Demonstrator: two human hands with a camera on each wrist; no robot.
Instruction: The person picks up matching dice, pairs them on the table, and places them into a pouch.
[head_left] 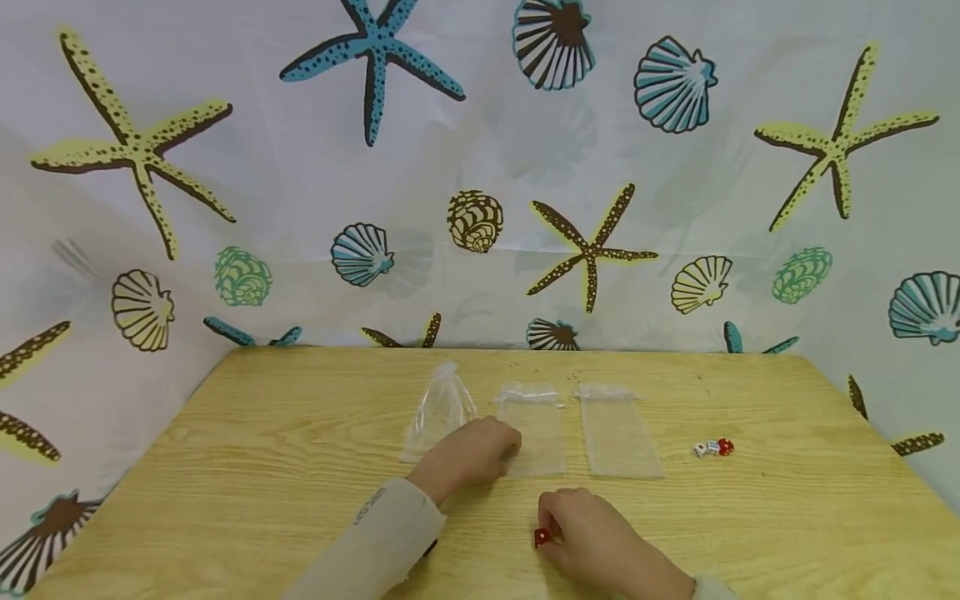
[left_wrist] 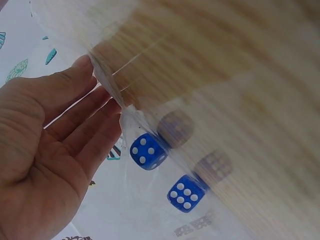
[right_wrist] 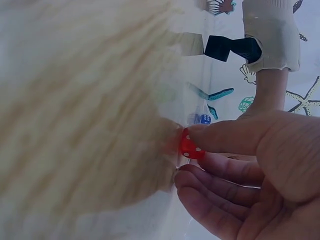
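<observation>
Three small sheer drawstring bags lie on the table: a left bag (head_left: 431, 421), a middle bag (head_left: 536, 433) and a right bag (head_left: 618, 433). My left hand (head_left: 476, 450) is over the middle bag's left side; in the left wrist view its thumb and fingertips meet at the edge of sheer fabric (left_wrist: 107, 75). Close to them are two blue dice (left_wrist: 147, 150) with white pips, hidden behind the hand in the head view. My right hand (head_left: 588, 529) pinches a red die (head_left: 542, 537) between thumb and fingers, low over the table in front of the bags.
To the right of the bags, white dice (head_left: 707, 449) and red dice (head_left: 725, 447) sit together in a small cluster. A cloth (head_left: 450, 167) printed with starfish and shells hangs around the wooden table (head_left: 300, 400) at the back and sides.
</observation>
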